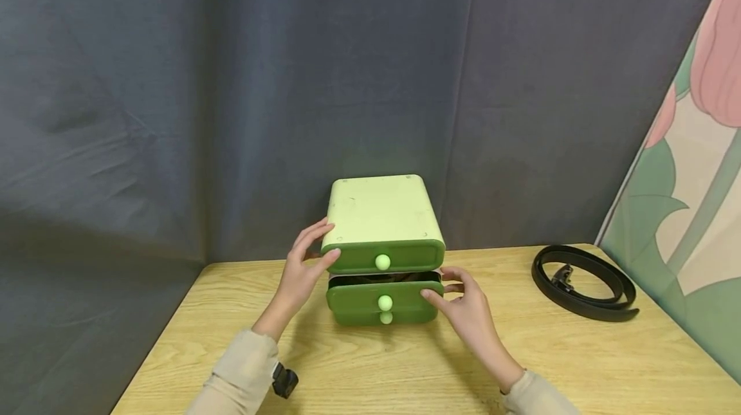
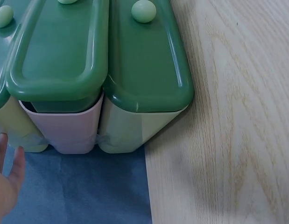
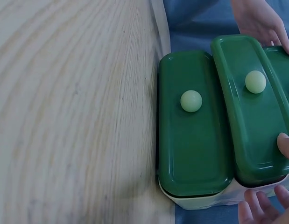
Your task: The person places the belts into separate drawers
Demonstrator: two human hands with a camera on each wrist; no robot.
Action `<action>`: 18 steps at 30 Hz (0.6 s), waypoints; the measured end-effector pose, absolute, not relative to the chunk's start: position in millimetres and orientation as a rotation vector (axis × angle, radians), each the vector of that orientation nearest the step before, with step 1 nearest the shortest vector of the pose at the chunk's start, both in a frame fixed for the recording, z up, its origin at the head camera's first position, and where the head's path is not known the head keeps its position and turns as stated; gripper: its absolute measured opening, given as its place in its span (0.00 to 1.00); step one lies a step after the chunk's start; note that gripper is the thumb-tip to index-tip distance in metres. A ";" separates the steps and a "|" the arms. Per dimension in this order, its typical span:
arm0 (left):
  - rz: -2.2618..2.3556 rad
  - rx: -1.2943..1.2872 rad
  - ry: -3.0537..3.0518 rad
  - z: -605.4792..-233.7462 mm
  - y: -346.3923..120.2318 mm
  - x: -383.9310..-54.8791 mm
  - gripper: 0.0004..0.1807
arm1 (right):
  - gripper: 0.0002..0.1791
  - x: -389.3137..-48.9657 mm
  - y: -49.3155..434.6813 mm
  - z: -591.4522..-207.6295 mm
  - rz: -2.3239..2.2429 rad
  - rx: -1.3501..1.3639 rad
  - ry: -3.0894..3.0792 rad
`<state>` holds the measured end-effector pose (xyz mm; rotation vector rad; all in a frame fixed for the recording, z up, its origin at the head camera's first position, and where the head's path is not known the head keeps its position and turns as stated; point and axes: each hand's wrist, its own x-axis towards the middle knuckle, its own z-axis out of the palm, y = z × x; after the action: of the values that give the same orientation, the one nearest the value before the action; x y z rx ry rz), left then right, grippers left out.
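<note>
A small drawer unit (image 1: 379,209) with a pale green top stands on the table, its green drawers stacked and fitted with round light-green knobs. The middle drawer (image 1: 356,300) sticks out past the top drawer (image 1: 357,262), with a dark gap above its front. My left hand (image 1: 295,280) rests against the unit's upper left side, thumb at the top drawer's left end. At the other side, my right hand (image 1: 470,312) touches the middle drawer's front with its thumb, its fingers beside the unit. The bottom drawer (image 3: 195,140) sits flush in its pink-and-cream casing.
A coiled black belt (image 1: 585,304) with a metal buckle lies on the wooden table (image 1: 579,363) at the right. Behind the unit hangs a dark grey-blue curtain (image 1: 347,80). A panel with painted flowers (image 1: 695,209) borders the table's right side.
</note>
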<state>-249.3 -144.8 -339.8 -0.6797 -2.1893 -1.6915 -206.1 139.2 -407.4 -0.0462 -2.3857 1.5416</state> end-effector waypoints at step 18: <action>-1.682 -0.645 -2.166 -342.1 -141.9 -246.6 0.24 | 0.27 -222.2 137.7 -412.4 1.581 -0.097 -2.322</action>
<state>-246.6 -141.9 -342.1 -0.6454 -2.1663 -1.6817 -222.2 137.7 -412.4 -0.0973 -2.3221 1.5808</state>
